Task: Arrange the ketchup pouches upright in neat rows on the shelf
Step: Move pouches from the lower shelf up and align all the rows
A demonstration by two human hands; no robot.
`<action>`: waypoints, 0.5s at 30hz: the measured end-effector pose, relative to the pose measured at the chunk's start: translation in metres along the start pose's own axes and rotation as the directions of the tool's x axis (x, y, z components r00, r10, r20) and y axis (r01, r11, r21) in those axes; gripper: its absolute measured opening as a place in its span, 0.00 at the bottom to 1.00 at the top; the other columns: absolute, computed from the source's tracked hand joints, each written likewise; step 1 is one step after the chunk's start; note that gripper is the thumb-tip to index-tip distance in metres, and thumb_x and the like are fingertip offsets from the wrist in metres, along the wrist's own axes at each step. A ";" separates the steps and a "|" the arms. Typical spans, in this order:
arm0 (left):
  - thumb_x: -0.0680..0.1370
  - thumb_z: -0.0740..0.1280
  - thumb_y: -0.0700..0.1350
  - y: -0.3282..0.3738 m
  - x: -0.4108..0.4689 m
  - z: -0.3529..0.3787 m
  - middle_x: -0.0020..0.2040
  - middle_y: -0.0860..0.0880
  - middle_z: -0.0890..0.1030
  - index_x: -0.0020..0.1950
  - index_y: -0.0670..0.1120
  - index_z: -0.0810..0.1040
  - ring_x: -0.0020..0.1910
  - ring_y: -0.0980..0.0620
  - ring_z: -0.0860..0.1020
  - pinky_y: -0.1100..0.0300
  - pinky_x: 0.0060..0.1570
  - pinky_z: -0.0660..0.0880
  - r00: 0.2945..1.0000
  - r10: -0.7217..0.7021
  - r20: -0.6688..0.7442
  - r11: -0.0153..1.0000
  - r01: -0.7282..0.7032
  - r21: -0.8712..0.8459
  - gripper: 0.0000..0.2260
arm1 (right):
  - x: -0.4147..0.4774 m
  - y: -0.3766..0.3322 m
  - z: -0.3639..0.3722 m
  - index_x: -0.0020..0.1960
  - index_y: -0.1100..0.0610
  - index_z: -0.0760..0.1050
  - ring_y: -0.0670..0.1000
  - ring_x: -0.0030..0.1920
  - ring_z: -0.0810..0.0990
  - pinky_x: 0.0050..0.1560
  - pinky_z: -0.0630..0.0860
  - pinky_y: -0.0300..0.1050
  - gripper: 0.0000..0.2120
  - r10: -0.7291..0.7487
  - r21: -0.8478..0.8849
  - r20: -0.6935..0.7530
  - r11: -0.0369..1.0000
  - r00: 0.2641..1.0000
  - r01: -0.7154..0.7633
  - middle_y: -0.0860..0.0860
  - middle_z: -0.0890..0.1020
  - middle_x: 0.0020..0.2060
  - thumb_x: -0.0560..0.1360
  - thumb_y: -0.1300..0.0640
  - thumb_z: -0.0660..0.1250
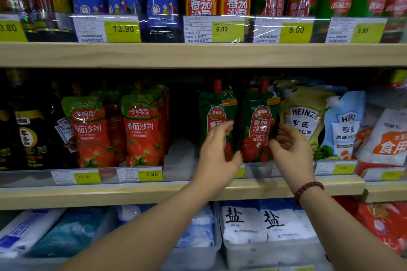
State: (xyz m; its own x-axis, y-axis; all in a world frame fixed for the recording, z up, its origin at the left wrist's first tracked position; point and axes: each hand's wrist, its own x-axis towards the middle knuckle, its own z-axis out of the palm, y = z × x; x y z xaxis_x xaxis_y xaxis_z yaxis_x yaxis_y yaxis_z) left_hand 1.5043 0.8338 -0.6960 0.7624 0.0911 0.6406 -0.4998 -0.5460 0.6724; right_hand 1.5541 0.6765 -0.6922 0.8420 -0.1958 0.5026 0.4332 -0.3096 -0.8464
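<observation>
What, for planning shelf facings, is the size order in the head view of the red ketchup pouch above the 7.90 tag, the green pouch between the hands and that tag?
1. Tied, too alike to rank: red ketchup pouch (wider) and green pouch (taller).
2. Clearly smallest: 7.90 tag.

The left ketchup pouch (pixel 214 105) and the right ketchup pouch (pixel 259 121) are standing side by side on the middle shelf (pixel 110 196). Heinz pouches (pixel 301 116) are sitting just right of them, another ketchup bunch (pixel 141 130) is hanging out further left, and salt bags (pixel 259 222) are lying on the level below.
</observation>
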 end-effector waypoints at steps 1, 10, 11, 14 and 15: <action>0.71 0.68 0.40 0.006 0.001 0.009 0.61 0.58 0.69 0.68 0.54 0.66 0.61 0.64 0.68 0.70 0.60 0.66 1.000 0.005 0.021 1.000 -0.005 -0.013 0.27 | 0.002 0.003 -0.003 0.65 0.56 0.70 0.51 0.55 0.76 0.57 0.76 0.55 0.22 0.013 -0.009 0.023 1.000 1.000 -0.013 0.52 0.78 0.57 0.72 0.61 0.67; 0.72 0.68 0.40 0.017 0.020 0.048 0.69 0.45 0.66 0.76 0.47 0.52 0.68 0.48 0.66 0.58 0.65 0.65 0.971 -0.235 0.045 0.965 0.227 0.132 0.37 | 0.020 0.017 -0.010 0.72 0.57 0.61 0.50 0.63 0.72 0.63 0.71 0.51 0.32 0.084 -0.018 0.286 0.996 0.954 -0.082 0.53 0.72 0.66 0.71 0.62 0.69; 0.72 0.68 0.39 0.017 0.021 0.049 0.68 0.44 0.67 0.76 0.47 0.51 0.67 0.47 0.67 0.58 0.65 0.66 0.967 -0.244 0.077 0.963 0.233 0.134 0.37 | 0.022 0.018 -0.010 0.73 0.56 0.60 0.50 0.64 0.71 0.64 0.71 0.52 0.33 0.092 -0.009 0.316 0.996 0.944 -0.094 0.53 0.72 0.66 0.71 0.62 0.69; 0.72 0.67 0.38 0.018 0.026 0.051 0.66 0.43 0.69 0.76 0.47 0.52 0.64 0.46 0.70 0.58 0.62 0.68 0.961 -0.250 0.122 0.964 0.236 0.121 0.37 | 0.024 0.019 -0.009 0.73 0.55 0.59 0.50 0.65 0.70 0.65 0.70 0.54 0.34 0.106 -0.009 0.369 0.994 0.923 -0.110 0.53 0.72 0.66 0.70 0.60 0.70; 0.72 0.68 0.38 0.018 0.028 0.051 0.65 0.43 0.70 0.76 0.47 0.52 0.64 0.46 0.70 0.57 0.62 0.69 0.959 -0.255 0.121 0.963 0.240 0.121 0.37 | 0.024 0.020 -0.009 0.73 0.54 0.60 0.50 0.65 0.70 0.65 0.70 0.53 0.34 0.104 -0.006 0.364 0.994 0.925 -0.109 0.53 0.72 0.66 0.70 0.60 0.71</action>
State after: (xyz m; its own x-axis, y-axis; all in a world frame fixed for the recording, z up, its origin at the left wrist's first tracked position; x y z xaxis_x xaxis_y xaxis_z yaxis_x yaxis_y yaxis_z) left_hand 1.5376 0.7843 -0.6844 0.9085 0.1257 0.3986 -0.2485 -0.6044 0.7570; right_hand 1.5798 0.6571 -0.6956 0.9413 0.1258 0.3132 0.3369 -0.2925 -0.8950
